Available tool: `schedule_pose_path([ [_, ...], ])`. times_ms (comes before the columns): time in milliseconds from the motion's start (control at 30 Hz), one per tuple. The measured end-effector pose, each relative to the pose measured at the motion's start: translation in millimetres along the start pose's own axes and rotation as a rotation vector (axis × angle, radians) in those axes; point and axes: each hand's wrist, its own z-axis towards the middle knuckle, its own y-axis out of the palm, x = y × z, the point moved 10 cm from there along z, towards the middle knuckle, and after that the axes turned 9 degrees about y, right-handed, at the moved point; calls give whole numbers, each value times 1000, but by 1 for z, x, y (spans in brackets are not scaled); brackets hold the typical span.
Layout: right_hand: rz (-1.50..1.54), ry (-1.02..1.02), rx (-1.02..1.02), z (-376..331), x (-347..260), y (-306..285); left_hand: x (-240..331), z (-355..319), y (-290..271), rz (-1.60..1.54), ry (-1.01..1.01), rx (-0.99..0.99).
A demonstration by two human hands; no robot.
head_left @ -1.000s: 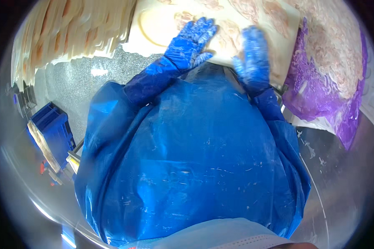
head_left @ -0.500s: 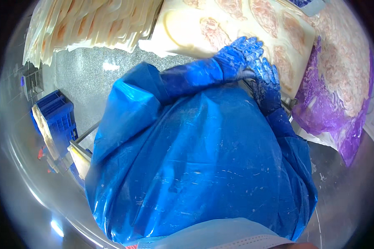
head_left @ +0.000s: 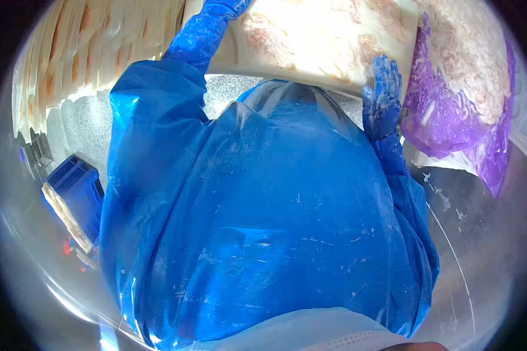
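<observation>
A white tray holds several flattened portions of pale pink raw meat. My left hand, in a blue glove smeared white, reaches over the tray's left part at the upper edge of the view; its fingers are mostly cut off, so its grip cannot be told. My right hand, gloved the same way, is open at the tray's front right corner, fingers stretched out and pointing away from me. Nothing shows in it. Whether its fingers touch the tray's edge is unclear.
A row of white trays with meat between them stands at the far left. On the right lies a purple plastic bag spread under a large heap of pale minced meat. Blue crates stand lower left. My blue apron fills the middle.
My hands were close together over the tray's front edge and have parted. The left has swung to the far left; the right stays by the right corner. The view has shifted too.
</observation>
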Motion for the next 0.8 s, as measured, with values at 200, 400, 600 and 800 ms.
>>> schedule_pose_path([
  [200,-42,-58,81,16,-37,20,61,0,-35,-64,20,175],
  [400,-194,-92,-238,-20,-25,45,209,-58,-43,-416,525,-142],
  [600,-106,-94,-146,-30,-26,37,243,-79,-44,-541,575,-228],
  [800,-139,4,-75,0,4,-6,256,-79,-58,-524,496,-201],
])
